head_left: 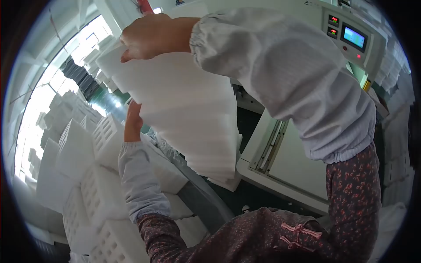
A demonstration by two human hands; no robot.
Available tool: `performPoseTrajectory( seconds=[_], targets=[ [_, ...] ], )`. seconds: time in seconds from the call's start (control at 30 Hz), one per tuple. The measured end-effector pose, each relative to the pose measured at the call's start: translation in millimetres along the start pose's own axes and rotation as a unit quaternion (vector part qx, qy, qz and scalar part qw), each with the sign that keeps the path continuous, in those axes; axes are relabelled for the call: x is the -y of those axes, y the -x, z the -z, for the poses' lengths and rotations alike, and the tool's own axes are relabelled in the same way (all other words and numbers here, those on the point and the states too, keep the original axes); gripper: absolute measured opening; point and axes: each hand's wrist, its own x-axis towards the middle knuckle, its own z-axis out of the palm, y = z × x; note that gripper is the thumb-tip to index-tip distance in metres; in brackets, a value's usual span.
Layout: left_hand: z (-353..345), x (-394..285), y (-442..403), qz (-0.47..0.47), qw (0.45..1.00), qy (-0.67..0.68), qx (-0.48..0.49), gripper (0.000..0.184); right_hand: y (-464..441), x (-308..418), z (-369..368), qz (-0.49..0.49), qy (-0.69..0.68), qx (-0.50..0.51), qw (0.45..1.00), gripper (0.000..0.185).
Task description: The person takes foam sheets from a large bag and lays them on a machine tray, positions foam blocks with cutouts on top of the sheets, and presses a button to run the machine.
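Observation:
A white foam sheet (184, 83) spreads out in front of me, with several layered sheet edges (210, 164) below it. My right hand (147, 37) reaches across to the far left corner, its fingers closed over the sheet's upper edge. Lower down, at the left edge, my left hand (134, 116) grips the sheet from the side; most of its fingers are hidden behind the foam. Both forearms wear pale elastic sleeve covers, and the right one blocks part of the view behind it.
To the right stands a pale machine with a flat bed (300, 160) and a control panel (351, 37) with a lit screen. White foam blocks with rows of cut-outs (98, 186) are piled at the left. Bright windows lie beyond them.

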Motion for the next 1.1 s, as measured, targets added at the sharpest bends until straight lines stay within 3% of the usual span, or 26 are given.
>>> performPoseTrajectory(
  seconds=[0.1, 0.2, 0.27, 0.37, 0.53, 0.57, 0.6, 0.63, 0.67, 0.7, 0.73, 0.77, 0.83, 0.87, 1.0, 1.1],
  targets=[
    [24.5, 10.8, -12.3, 0.027, 0.997, -0.067, -0.026, 0.026, -9.4, -1.9, -3.9, -0.011, -0.035, 0.110, 0.993, 0.041],
    [35.8, 13.6, -5.4, 0.048, 0.989, -0.130, -0.054, 0.027, -15.1, 0.0, -5.3, -0.003, -0.018, 0.134, 0.991, 0.042],
    [20.8, -18.1, 22.0, 0.027, 0.984, -0.131, -0.118, 0.028, -16.7, -0.4, -5.4, 0.007, 0.006, 0.157, 0.988, 0.043],
    [30.4, -38.0, 48.5, -0.025, 0.981, -0.134, -0.137, 0.030, -18.2, -6.2, 4.2, -0.008, -0.020, 0.129, 0.991, 0.044],
    [24.5, -68.1, 104.5, -0.136, 0.966, -0.060, -0.211, 0.022, 22.4, -28.6, 60.4, -0.029, -0.053, 0.116, 0.991, 0.038],
    [29.2, -67.9, 116.1, -0.148, 0.966, -0.008, -0.213, 0.021, -44.1, -55.3, 37.7, -0.042, -0.051, 0.118, 0.991, 0.038],
    [30.1, -65.4, 127.4, -0.157, 0.963, 0.043, -0.215, 0.020, -45.4, -67.4, 35.8, -0.055, -0.049, 0.120, 0.990, 0.038],
    [21.1, -55.3, 137.1, -0.293, 0.912, -0.146, -0.247, 0.019, 2.7, -75.4, 59.6, -0.068, -0.048, 0.121, 0.989, 0.038],
    [5.3, -46.2, 149.7, -0.417, 0.808, -0.321, -0.266, 0.018, 101.0, -77.7, 113.8, -0.082, -0.045, 0.121, 0.988, 0.038],
    [-14.5, -42.9, 168.0, -0.350, 0.914, -0.046, -0.201, 0.017, 193.7, -65.1, 169.5, -0.096, -0.041, 0.120, 0.987, 0.038],
    [-30.8, -38.0, 176.5, -0.355, 0.931, 0.073, -0.048, 0.018, 250.1, -63.9, 203.4, -0.114, -0.035, 0.118, 0.986, 0.038],
    [-48.4, -31.2, 182.4, -0.348, 0.911, 0.193, 0.106, 0.021, 256.3, -57.6, 210.7, -0.132, -0.028, 0.117, 0.984, 0.038],
    [-92.8, -6.0, 196.5, -0.323, 0.917, 0.154, 0.174, 0.022, 251.4, -51.1, 211.5, -0.170, -0.012, 0.112, 0.979, 0.038],
    [-117.7, -12.4, 199.7, -0.234, 0.911, 0.222, 0.259, 0.019, 244.3, -49.9, 210.3, -0.189, -0.004, 0.109, 0.976, 0.038],
    [-194.7, 5.9, 222.8, -0.040, 0.888, 0.283, 0.360, 0.029, 246.9, -50.2, 217.4, -0.256, 0.023, 0.082, 0.963, 0.038],
    [-242.4, 11.1, 239.5, 0.034, 0.854, 0.286, 0.433, 0.032, 309.1, -12.3, 264.8, -0.296, 0.054, 0.060, 0.952, 0.038]
  ],
)
